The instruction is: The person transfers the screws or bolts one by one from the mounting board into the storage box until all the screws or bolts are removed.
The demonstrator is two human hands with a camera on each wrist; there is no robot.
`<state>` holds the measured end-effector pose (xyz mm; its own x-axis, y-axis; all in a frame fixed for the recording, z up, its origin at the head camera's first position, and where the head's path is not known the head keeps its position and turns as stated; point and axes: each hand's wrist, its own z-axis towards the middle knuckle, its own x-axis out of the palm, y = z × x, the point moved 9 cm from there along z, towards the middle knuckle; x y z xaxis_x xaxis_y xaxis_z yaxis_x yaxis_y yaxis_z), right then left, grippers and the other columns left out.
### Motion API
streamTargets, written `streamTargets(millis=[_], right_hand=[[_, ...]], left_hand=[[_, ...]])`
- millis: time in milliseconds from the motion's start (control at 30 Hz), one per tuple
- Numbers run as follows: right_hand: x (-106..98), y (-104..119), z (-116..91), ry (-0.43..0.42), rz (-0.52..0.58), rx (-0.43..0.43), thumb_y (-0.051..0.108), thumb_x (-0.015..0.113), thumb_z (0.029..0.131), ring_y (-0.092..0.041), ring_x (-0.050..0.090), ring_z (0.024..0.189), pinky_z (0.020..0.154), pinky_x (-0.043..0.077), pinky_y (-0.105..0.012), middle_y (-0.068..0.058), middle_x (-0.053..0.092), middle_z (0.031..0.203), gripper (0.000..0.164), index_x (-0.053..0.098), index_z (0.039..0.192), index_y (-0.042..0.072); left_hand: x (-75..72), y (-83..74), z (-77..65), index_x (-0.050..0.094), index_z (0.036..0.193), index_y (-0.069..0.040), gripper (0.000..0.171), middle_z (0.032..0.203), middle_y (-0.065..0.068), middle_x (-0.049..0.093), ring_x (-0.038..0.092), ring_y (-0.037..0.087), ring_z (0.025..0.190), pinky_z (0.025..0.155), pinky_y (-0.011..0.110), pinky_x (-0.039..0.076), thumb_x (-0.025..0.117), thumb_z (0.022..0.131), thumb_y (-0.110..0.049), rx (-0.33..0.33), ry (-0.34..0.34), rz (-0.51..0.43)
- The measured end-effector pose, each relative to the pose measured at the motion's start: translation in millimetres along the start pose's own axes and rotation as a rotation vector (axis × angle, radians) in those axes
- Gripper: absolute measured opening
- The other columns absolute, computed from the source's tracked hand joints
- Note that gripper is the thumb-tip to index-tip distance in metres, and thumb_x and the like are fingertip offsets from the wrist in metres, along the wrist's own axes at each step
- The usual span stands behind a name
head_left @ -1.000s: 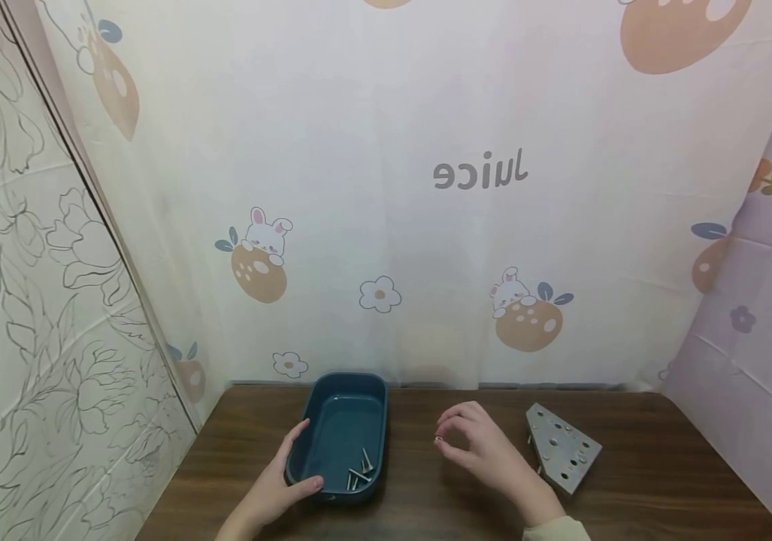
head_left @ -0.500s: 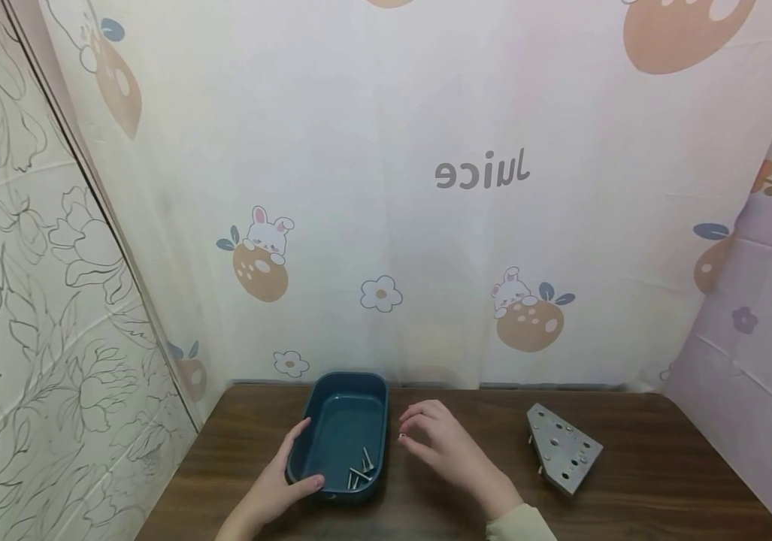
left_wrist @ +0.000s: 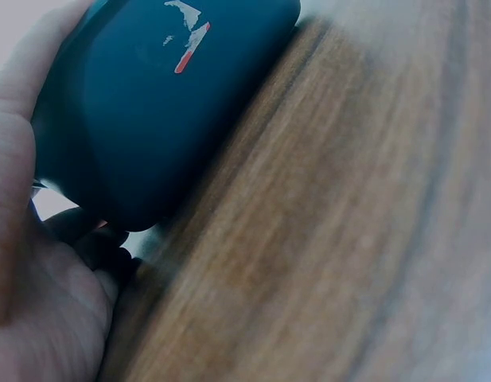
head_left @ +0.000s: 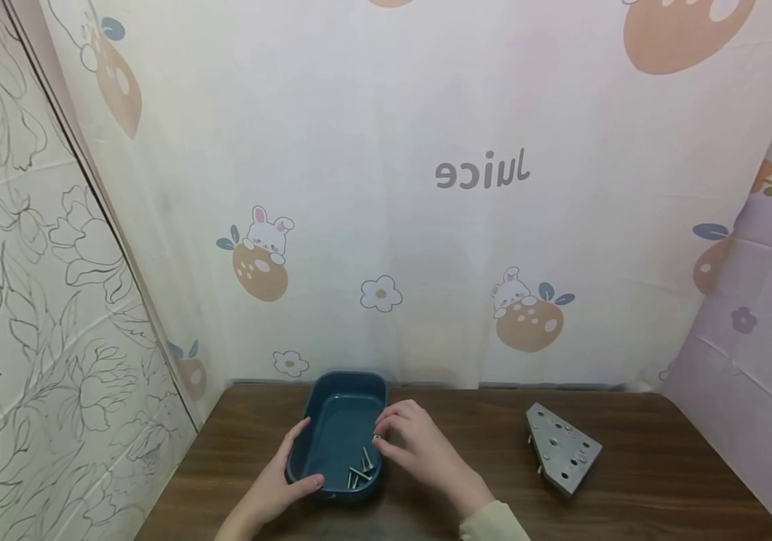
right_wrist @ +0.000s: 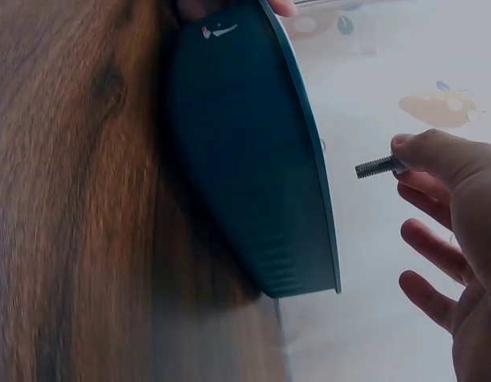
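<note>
My right hand is over the right rim of a dark teal plastic tray. Thumb and index finger pinch a short threaded bolt, whose head end is covered by the fingertips; the other fingers spread apart in the right wrist view. At the tray's near left corner, my left hand grips the rim, thumb over the near edge and fingers along the left side. Several silver bolts lie loose in the tray's near right part.
A grey metal block with several holes and some bolts in it lies at the right of the brown wooden table. A patterned curtain hangs behind the table, and others stand at both sides.
My right hand has moved left with the bolt, from between the block and the tray to the tray's right rim. The left hand and the tray have stayed in place.
</note>
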<state>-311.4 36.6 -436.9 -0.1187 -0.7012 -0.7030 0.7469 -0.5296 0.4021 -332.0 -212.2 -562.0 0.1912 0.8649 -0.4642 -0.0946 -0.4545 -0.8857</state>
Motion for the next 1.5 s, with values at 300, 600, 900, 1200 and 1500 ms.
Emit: streamTargets(millis=[300, 600, 900, 1200, 1500], right_hand=[[17, 7, 8, 0.033, 0.002, 0.009, 0.027, 0.076, 0.092, -0.009, 0.053, 0.109, 0.094, 0.049, -0.035, 0.011, 0.064, 0.110, 0.006, 0.072, 0.094, 0.023], [33, 12, 11, 0.085, 0.025, 0.046, 0.032, 0.075, 0.093, -0.007, 0.051, 0.110, 0.096, 0.049, -0.034, 0.015, 0.062, 0.111, 0.007, 0.072, 0.095, 0.027], [48, 21, 15, 0.151, 0.016, 0.051, 0.034, 0.074, 0.093, -0.006, 0.050, 0.108, 0.095, 0.049, -0.031, 0.015, 0.060, 0.110, 0.008, 0.071, 0.096, 0.027], [66, 19, 12, 0.188, -0.042, 0.034, 0.037, 0.073, 0.094, -0.006, 0.050, 0.109, 0.095, 0.049, -0.031, 0.016, 0.059, 0.109, 0.008, 0.070, 0.094, 0.029], [71, 25, 12, 0.200, -0.081, -0.013, 0.036, 0.074, 0.093, -0.005, 0.050, 0.106, 0.094, 0.048, -0.029, 0.015, 0.059, 0.107, 0.009, 0.070, 0.093, 0.028]], left_hand=[[1.1, 1.5, 1.7, 0.021, 0.157, -0.042, 0.086, 0.161, 0.018, 0.028, 0.043, 0.041, 0.133, 0.099, 0.069, 0.040, 0.074, 0.091, -0.037, -0.012, 0.018, -0.032], [0.6, 1.6, 1.3, 0.020, 0.156, -0.046, 0.084, 0.161, 0.016, 0.028, 0.040, 0.040, 0.134, 0.100, 0.070, 0.038, 0.074, 0.091, -0.038, -0.007, 0.025, -0.023], [0.2, 1.3, 1.3, 0.020, 0.156, -0.046, 0.084, 0.163, 0.015, 0.025, 0.037, 0.041, 0.138, 0.101, 0.074, 0.034, 0.074, 0.091, -0.039, -0.006, 0.032, -0.028], [0.4, 1.8, 1.8, 0.020, 0.156, -0.045, 0.083, 0.164, 0.015, 0.024, 0.034, 0.045, 0.140, 0.099, 0.077, 0.032, 0.073, 0.092, -0.039, -0.008, 0.030, -0.014], [1.4, 0.8, 0.6, 0.019, 0.158, -0.043, 0.084, 0.165, 0.016, 0.021, 0.028, 0.049, 0.144, 0.099, 0.080, 0.029, 0.072, 0.093, -0.039, 0.012, 0.037, -0.008]])
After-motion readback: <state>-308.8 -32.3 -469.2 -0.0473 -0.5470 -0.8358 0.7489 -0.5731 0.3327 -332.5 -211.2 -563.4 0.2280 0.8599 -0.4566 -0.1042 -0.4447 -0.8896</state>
